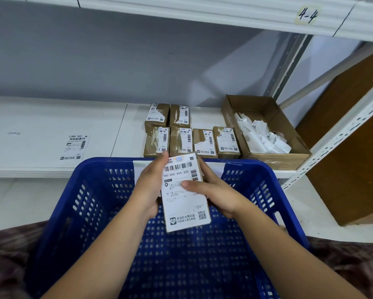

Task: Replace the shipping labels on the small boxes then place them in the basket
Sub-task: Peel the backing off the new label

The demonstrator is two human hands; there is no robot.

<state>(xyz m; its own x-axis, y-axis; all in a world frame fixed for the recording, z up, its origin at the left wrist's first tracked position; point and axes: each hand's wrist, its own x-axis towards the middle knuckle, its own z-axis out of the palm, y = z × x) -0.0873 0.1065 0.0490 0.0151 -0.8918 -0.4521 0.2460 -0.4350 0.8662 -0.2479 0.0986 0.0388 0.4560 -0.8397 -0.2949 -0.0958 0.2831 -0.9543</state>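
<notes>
Holding small brown cardboard box [200, 168] at centre of frame, above blue perforated plastic basket [257, 167], not yet inside. Left hand [151, 186] fingers curled round its left edge; right hand [218, 196] wraps right side, thumb [188, 184] pressed flat on smooth white paper label [182, 203]. Risk: label creasing or setting skewed under uneven thumb pressure; corner lifting off slick taped cardboard. Six more taped boxes [181, 134] on white shelf [41, 126], upper centre; open cardboard tray [298, 147] of crumpled peelings at right

Even, cool light, seemingly from overhead, fills the scene. The upper shelf [203, 16] throws a soft shadow on the back wall [95, 61]. Print on the labelled small box [184, 203] is sharp. Wide-angle bending curves the edges, and the lower corners blur.
</notes>
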